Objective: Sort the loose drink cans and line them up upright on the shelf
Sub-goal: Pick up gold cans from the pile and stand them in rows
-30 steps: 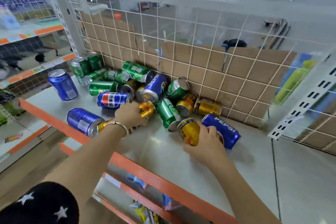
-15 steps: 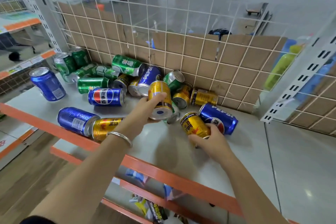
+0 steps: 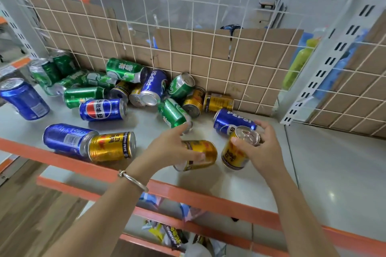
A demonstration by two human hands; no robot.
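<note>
Cans lie scattered across the grey shelf [image 3: 313,162]. At the far left I see one blue Pepsi can [image 3: 24,99] standing on its base. Right of it, by the front edge, a blue can [image 3: 66,137] and a gold Red Bull can [image 3: 111,146] lie end to end, touching. A heap of cans [image 3: 146,89] sits mid-frame against the wire grid [image 3: 229,52]. Right of centre, the left hand [image 3: 171,148] curls round a fallen gold can [image 3: 205,152]. Just beside it the right hand [image 3: 265,152] grips a tilted gold can [image 3: 235,155] round its top.
</note>
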